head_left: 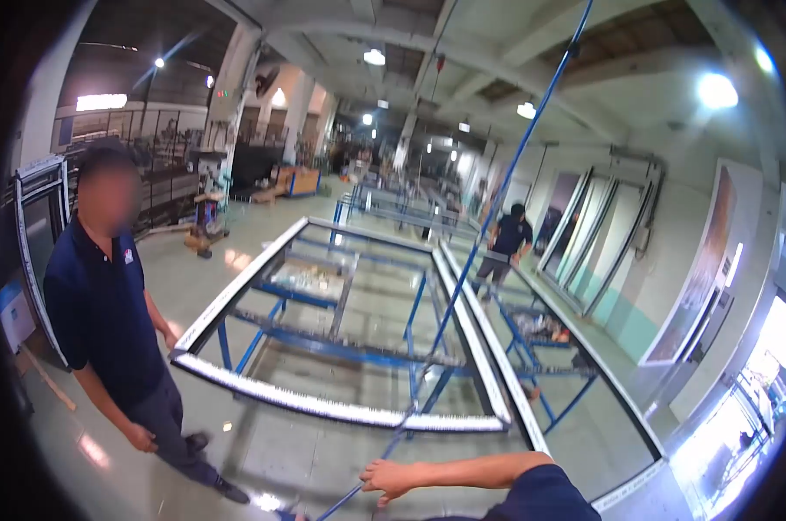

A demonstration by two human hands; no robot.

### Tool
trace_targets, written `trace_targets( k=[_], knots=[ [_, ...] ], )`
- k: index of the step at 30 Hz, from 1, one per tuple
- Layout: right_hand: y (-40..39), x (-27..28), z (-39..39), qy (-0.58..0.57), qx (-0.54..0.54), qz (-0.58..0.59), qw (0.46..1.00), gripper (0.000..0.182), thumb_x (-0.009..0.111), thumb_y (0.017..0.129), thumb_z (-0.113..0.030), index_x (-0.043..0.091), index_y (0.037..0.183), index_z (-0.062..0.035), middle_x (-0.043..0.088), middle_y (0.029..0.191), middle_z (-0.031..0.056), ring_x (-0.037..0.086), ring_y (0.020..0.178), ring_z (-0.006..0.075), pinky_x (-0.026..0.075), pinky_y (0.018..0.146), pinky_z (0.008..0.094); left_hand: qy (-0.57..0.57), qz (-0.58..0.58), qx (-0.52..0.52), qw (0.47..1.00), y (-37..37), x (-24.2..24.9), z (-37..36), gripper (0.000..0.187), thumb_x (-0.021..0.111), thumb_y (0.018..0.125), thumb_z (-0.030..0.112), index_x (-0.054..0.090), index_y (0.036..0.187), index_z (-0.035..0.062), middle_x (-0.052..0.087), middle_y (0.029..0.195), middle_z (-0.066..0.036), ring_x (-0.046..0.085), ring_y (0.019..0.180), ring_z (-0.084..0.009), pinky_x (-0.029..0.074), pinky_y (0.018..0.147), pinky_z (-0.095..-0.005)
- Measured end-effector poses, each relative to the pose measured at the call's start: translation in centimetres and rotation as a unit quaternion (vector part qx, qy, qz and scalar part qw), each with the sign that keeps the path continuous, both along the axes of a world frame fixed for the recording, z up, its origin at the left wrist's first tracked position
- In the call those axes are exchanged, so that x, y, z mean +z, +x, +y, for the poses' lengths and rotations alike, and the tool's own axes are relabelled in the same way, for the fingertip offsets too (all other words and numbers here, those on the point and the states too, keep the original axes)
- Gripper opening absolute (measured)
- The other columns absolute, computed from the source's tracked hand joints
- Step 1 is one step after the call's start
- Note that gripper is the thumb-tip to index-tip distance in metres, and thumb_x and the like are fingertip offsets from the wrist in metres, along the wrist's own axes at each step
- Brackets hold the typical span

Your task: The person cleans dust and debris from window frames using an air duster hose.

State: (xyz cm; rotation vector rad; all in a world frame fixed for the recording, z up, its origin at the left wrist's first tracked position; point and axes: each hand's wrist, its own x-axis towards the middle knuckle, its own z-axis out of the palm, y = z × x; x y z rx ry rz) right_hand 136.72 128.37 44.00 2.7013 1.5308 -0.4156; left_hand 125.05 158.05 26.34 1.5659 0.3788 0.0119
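Observation:
My right hand [388, 478] reaches in from the lower right below a dark sleeve. Its fingers are curled at a blue hose [467, 286], which hangs from the ceiling and runs down past the hand to the bottom edge. Just beyond the hand lies a large rectangular frame [341, 405] with white-covered edges, flat on blue supports. A second long frame [497, 352] lies alongside it to the right. My left hand does not show.
A person [106, 286] in a dark polo shirt stands at the frame's left corner. Another person [507, 239] stands farther back. Blue stands [258, 334] hold the frames up. Tall framed panels [592, 239] lean on the right wall.

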Motion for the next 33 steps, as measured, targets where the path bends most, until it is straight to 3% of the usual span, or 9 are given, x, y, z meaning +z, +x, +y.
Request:
trace_targets(
  k=[5,8,9,11,15,22,23,28,33],
  knots=[
    [-1.2,-3.6,0.4,0.177,0.019,-0.006,0.984,0.011,0.069,0.068,-0.023,0.067,0.068,-0.0121,0.054,0.074,0.0051,0.057,0.08,0.0273,0.043,0.071,0.0436,0.136,0.018,-0.086,0.987,-2.8,-0.4,4.5,0.032,0.062,0.095,0.032,0.061,0.077,0.0051,0.054,0.054,-0.005,0.052,0.045,-0.0144,0.04,0.043,-0.0321],
    [2.1,0.5,-6.7,0.174,-0.062,-0.036,0.982,0.014,0.068,0.066,-0.022,0.076,0.072,-0.013,0.057,0.067,0.0078,0.06,0.068,0.0286,0.045,0.059,0.0443,0.335,-0.11,-0.014,0.936,-5.6,1.1,6.9,0.045,0.053,0.098,0.047,0.057,0.071,0.011,0.047,0.051,-0.005,0.044,0.04,-0.0181,0.038,0.04,-0.0345],
    [2.5,1.6,-8.5,0.158,-0.11,-0.011,0.981,0.016,0.067,0.067,-0.024,0.074,0.071,-0.01,0.058,0.067,0.0085,0.06,0.066,0.0289,0.046,0.058,0.0439,0.276,0.043,-0.084,0.956,-5.6,0.9,8.3,0.033,0.065,0.092,0.036,0.068,0.097,0.0034,0.059,0.059,-0.012,0.058,0.049,-0.0233,0.044,0.049,-0.0379],
    [2.8,2.5,-10.4,0.086,-0.216,0.065,0.97,0.025,0.067,0.071,-0.028,0.068,0.061,-0.0045,0.058,0.065,0.0109,0.061,0.068,0.0314,0.047,0.059,0.044,0.356,0.012,-0.06,0.932,-4.7,6.8,6.2,0.032,0.067,0.088,0.03,0.067,0.093,-0.0013,0.068,0.076,-0.023,0.067,0.078,-0.0436,0.05,0.07,-0.0508],
    [0.1,2.1,-1.8,0.231,-0.173,0.155,0.945,0.036,0.071,0.084,-0.037,0.062,0.097,-0.0055,0.068,0.103,0.0155,0.065,0.084,0.038,0.049,0.078,0.0444,0.295,0.009,-0.061,0.953,-0.7,11.0,2.5,0.031,0.066,0.09,0.029,0.066,0.097,-0.0009,0.065,0.072,-0.024,0.064,0.072,-0.0443,0.048,0.065,-0.0498],
    [-2.8,1.9,6.9,0.234,-0.109,0.178,0.949,0.023,0.065,0.091,-0.027,0.069,0.101,-0.0061,0.069,0.093,0.016,0.068,0.085,0.0341,0.053,0.074,0.0412,0.308,-0.102,0.026,0.946,2.2,15.1,1.2,0.039,0.069,0.089,0.028,0.063,0.124,0.0117,0.065,0.081,-0.025,0.068,0.073,-0.0366,0.052,0.068,-0.0428],
    [-2.4,1.5,5.5,0.281,-0.124,0.188,0.933,0.023,0.065,0.09,-0.027,0.07,0.101,-0.007,0.069,0.091,0.0155,0.067,0.084,0.0351,0.052,0.073,0.042,0.229,-0.105,0.066,0.966,1.8,15.8,3.6,0.025,0.064,0.093,0.012,0.065,0.116,0.0021,0.073,0.096,-0.01,0.069,0.088,-0.0182,0.053,0.076,-0.033],
    [-0.2,3.1,1.2,0.345,-0.251,0.325,0.844,0.024,0.059,0.097,-0.024,0.067,0.101,-0.0019,0.059,0.07,0.0046,0.055,0.065,0.0138,0.043,0.06,0.0289,-0.04,-0.241,0.379,0.893,-0.4,18.3,10.9,0.014,0.06,0.088,0.006,0.068,0.096,-0.0024,0.064,0.114,-0.014,0.064,0.091,-0.0196,0.047,0.093,-0.0351],
    [0.4,2.2,2.3,0.431,-0.259,0.423,0.754,0.029,0.054,0.102,-0.025,0.064,0.102,0.002,0.05,0.071,-0.0041,0.043,0.064,0.0055,0.035,0.057,0.0229,-0.267,-0.235,0.251,0.9,3.1,18.4,2.7,0.013,0.065,0.091,0.008,0.066,0.096,-0.0029,0.063,0.12,-0.02,0.059,0.072,-0.0104,0.051,0.068,-0.0278]
  ],
)
